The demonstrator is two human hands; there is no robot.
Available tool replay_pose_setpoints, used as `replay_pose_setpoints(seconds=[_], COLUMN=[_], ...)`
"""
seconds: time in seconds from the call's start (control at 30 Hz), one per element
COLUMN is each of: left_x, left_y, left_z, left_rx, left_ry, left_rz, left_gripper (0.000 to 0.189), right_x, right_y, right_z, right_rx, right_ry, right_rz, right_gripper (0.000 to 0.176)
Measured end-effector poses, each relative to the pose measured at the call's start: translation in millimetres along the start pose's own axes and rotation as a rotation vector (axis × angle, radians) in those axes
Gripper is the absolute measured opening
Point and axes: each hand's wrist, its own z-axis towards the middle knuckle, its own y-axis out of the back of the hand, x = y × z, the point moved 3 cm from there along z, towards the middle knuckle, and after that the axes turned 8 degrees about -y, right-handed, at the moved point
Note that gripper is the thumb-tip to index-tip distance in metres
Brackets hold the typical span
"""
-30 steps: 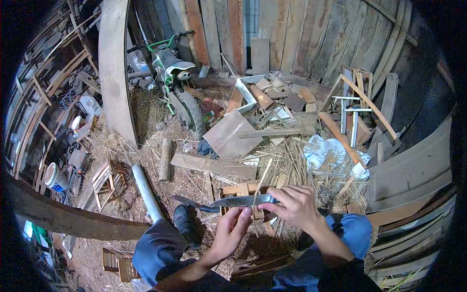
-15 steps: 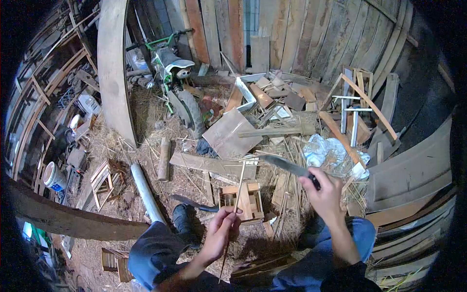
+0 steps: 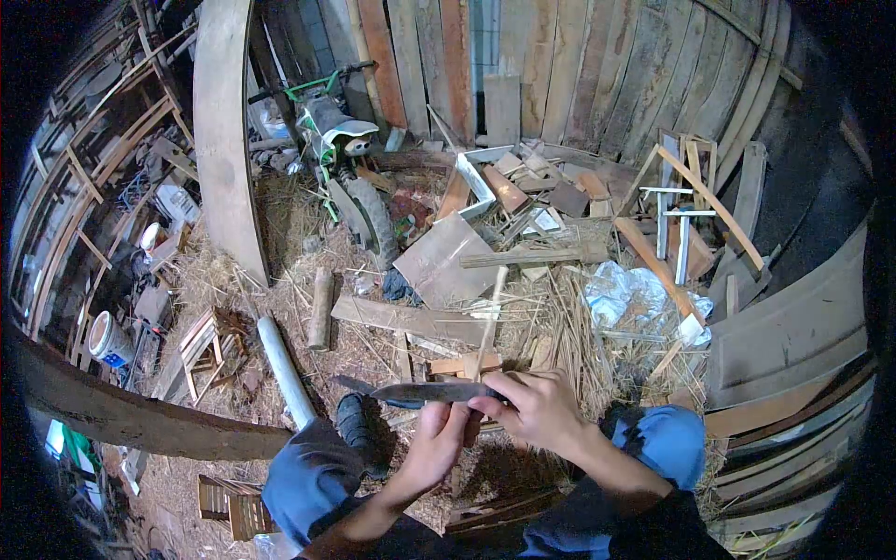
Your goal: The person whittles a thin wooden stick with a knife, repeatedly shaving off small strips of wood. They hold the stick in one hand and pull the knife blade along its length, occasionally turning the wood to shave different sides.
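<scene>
My right hand is closed round the dark handle of a knife. The blade points left and lies across a thin wooden strip, close above my left thumb. My left hand pinches this strip, whose upper end stretches away from me; its lower part is mostly hidden by my hands. Both hands are close together over a small wooden box frame on the floor, now partly covered by them. A dark curved blade-like piece shows just beyond the knife tip.
Loose strips and straw cover the ground ahead. Boards and a crumpled plastic sheet lie farther off. A small motorbike stands at the back left, near a pale pole. A white bucket is at far left.
My right hand has swung left and down, bringing the knife from out at the right onto the strip beside my left hand. The strip's upper end has shifted right and away.
</scene>
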Motion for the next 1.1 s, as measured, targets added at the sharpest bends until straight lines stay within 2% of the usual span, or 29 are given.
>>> replay_pose_setpoints(seconds=[0.13, 0.23, 0.3, 0.33, 0.4, 0.47, 0.53, 0.67, 0.77, 0.83, 1.03, 1.1], left_x=[-1.0, 5.8, -6.9, -13.0, -17.9, 8.1, 2.1, 0.4, 6.4, -0.2, -10.0, -7.7], left_y=[-0.4, -0.2, -2.7, -3.4, -4.2, 0.8, -3.3, -2.8, 0.0, -4.3, -5.8, -7.7], left_z=[-0.9, -1.8, 0.0, -2.4, -7.9, -6.3, -7.3, -7.8, -4.7, -1.1, -2.9, -2.9], left_rx=[-0.050, -0.041, -0.097, -0.094, -0.042, -0.019, -0.020, 0.007, 0.054, 0.044, 0.044, 0.038], left_ry=[-0.064, 0.021, -0.175, -0.175, 0.047, -0.020, -0.096, -0.055, 0.055, -0.119, -0.197, -0.212], left_rz=[0.009, 0.007, 0.016, 0.016, -0.030, -0.048, -0.063, -0.129, 0.043, -0.091, 0.109, 0.073], left_gripper=[0.021, 0.018, 0.019, 0.019, 0.017, 0.017, 0.015, 0.014, 0.013, 0.011, 0.011, 0.011], right_x=[-2.5, -9.7, -12.7, -13.8, -13.1, -5.9, -3.5, -7.3, -5.8, -3.9, -4.8, -3.7], right_y=[1.4, 4.1, 8.4, 9.5, 9.0, 6.9, 1.6, -3.3, -0.8, 0.8, 0.0, 2.2], right_z=[0.8, 0.3, 0.3, -1.3, -4.8, -5.3, -9.5, -11.1, -6.6, -5.8, -5.5, -5.4], right_rx=[0.010, -0.008, 0.023, 0.020, 0.013, 0.030, 0.047, 0.046, 0.037, 0.038, 0.056, 0.039], right_ry=[0.021, -0.004, -0.022, -0.024, 0.010, 0.021, 0.023, -0.017, -0.014, -0.009, 0.016, 0.036], right_rz=[0.006, 0.021, 0.014, 0.013, 0.045, 0.031, 0.014, 0.037, 0.053, 0.050, -0.008, 0.024], right_gripper=[0.030, 0.030, 0.033, 0.033, 0.032, 0.031, 0.030, 0.027, 0.026, 0.025, 0.029, 0.030])
